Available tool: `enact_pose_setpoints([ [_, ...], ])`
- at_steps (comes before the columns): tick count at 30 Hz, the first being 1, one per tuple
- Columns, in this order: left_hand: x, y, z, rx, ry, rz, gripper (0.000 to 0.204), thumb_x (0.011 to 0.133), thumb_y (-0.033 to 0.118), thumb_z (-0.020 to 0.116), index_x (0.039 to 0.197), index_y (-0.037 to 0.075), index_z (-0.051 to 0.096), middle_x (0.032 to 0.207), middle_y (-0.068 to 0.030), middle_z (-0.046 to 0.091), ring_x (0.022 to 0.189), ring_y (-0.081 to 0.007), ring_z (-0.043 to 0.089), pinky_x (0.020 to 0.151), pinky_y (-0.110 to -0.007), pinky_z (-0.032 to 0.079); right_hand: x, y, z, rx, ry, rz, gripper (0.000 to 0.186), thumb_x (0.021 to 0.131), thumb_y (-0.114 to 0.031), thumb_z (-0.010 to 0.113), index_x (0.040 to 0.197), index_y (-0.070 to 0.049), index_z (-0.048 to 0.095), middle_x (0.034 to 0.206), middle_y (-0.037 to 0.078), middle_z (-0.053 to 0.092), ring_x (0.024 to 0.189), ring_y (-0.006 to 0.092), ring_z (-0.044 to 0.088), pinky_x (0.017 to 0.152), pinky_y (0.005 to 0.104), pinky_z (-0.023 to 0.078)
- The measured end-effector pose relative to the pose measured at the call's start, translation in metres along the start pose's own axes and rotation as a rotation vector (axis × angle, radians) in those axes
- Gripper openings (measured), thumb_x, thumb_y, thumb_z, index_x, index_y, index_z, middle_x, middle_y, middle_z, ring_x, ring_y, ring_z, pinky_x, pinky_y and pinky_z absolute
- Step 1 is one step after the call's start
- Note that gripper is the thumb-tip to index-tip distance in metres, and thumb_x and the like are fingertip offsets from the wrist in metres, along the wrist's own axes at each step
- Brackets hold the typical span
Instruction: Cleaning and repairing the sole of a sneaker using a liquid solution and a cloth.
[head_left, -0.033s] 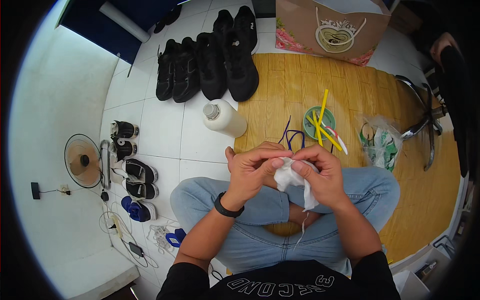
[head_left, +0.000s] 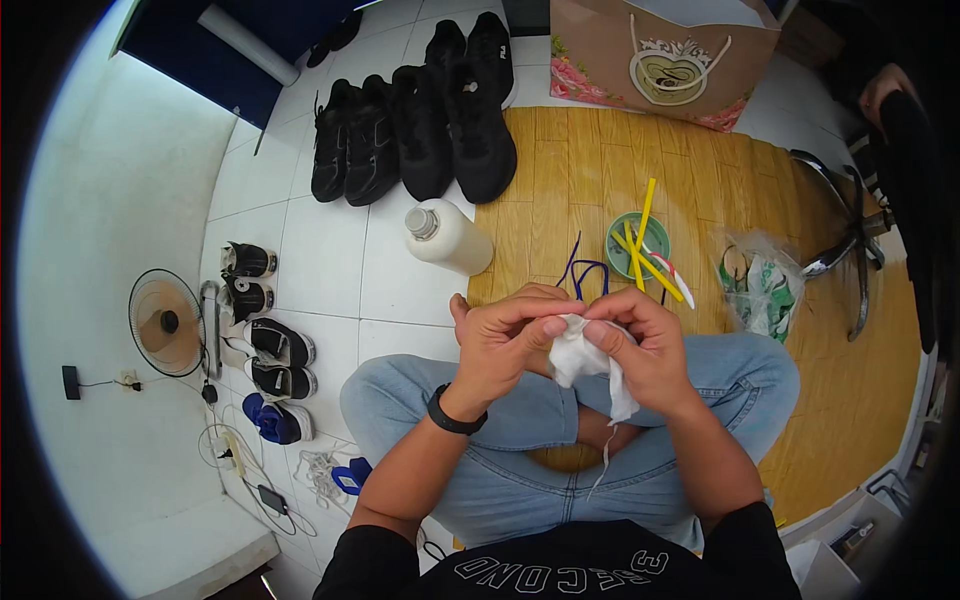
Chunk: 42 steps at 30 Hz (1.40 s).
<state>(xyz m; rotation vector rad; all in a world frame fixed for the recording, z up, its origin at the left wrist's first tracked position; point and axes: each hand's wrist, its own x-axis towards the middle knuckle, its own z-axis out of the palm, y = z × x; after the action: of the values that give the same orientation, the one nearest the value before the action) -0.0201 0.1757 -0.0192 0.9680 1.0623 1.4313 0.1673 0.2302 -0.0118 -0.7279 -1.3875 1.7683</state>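
Note:
My left hand (head_left: 510, 340) and my right hand (head_left: 642, 350) meet above my crossed, jeans-clad legs, both pinching a crumpled white cloth (head_left: 582, 362). A thin white lace (head_left: 604, 470) hangs below the cloth. Just beyond my hands lie dark blue laces (head_left: 590, 268) and a green bowl (head_left: 622, 255) with several yellow sticks (head_left: 650, 205) and a white-and-red handled item (head_left: 682, 289) across it. A white bottle (head_left: 450, 240) with a grey cap stands left of the laces.
Several black shoes (head_left: 420, 140), a paper bag (head_left: 660, 55), a plastic bag (head_left: 760, 285), and a chair base (head_left: 855, 240) surround the wooden mat (head_left: 560, 150). At left are more shoes (head_left: 280, 345), a fan (head_left: 165, 320), and cables (head_left: 260, 495). A person's hand (head_left: 882, 95) shows upper right.

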Motion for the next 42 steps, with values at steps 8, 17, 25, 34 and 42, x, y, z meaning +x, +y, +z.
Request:
enact_pose_setpoints([
  [8,0.001,-0.010,-0.010,-0.020,-0.109,0.164,0.024,0.086,0.002,0.079,0.110,0.001,0.077,0.105,-0.0101,0.070,0.102,-0.0214,0.064,0.095,-0.033,0.049,0.005,0.002,-0.012,0.354,-0.237,0.366,0.015,0.105,-0.013,0.062,0.115,-0.002,0.063,0.099,0.000,0.069,0.088,0.0040,0.063,0.075,0.0203,0.049],
  [17,0.002,-0.007,-0.011,0.155,-0.020,0.083,0.016,0.085,0.002,0.080,0.101,0.002,0.077,0.099,-0.0089,0.071,0.100,-0.0194,0.065,0.091,-0.032,0.050,0.005,0.005,0.000,0.104,-0.095,0.149,0.014,0.105,-0.015,0.062,0.109,-0.002,0.064,0.094,-0.002,0.066,0.085,0.0027,0.059,0.073,0.0199,0.047],
  [25,0.004,0.002,-0.016,0.024,-0.126,-0.014,0.018,0.086,-0.001,0.078,0.104,0.000,0.078,0.107,-0.0125,0.072,0.108,-0.0206,0.065,0.094,-0.031,0.051,0.007,0.007,-0.010,0.189,-0.147,0.248,0.012,0.102,-0.014,0.067,0.107,-0.003,0.064,0.092,-0.001,0.068,0.080,0.0030,0.061,0.069,0.0202,0.048],
  [34,0.008,0.000,-0.017,0.305,-0.102,0.168,0.018,0.083,-0.005,0.078,0.100,0.000,0.078,0.104,-0.0123,0.073,0.109,-0.0258,0.064,0.093,-0.034,0.052,0.007,0.003,-0.004,0.471,-0.121,0.387,0.016,0.102,-0.015,0.066,0.115,-0.005,0.064,0.097,0.002,0.071,0.084,0.0060,0.067,0.070,0.0219,0.053],
  [42,0.009,-0.006,-0.009,0.292,0.260,0.268,0.035,0.071,0.002,0.090,0.099,0.002,0.070,0.101,-0.0063,0.060,0.093,-0.0161,0.064,0.083,-0.027,0.054,0.006,0.015,-0.004,0.396,-0.124,0.443,0.027,0.103,-0.014,0.065,0.128,-0.005,0.068,0.108,0.003,0.073,0.088,0.0074,0.068,0.076,0.0228,0.055],
])
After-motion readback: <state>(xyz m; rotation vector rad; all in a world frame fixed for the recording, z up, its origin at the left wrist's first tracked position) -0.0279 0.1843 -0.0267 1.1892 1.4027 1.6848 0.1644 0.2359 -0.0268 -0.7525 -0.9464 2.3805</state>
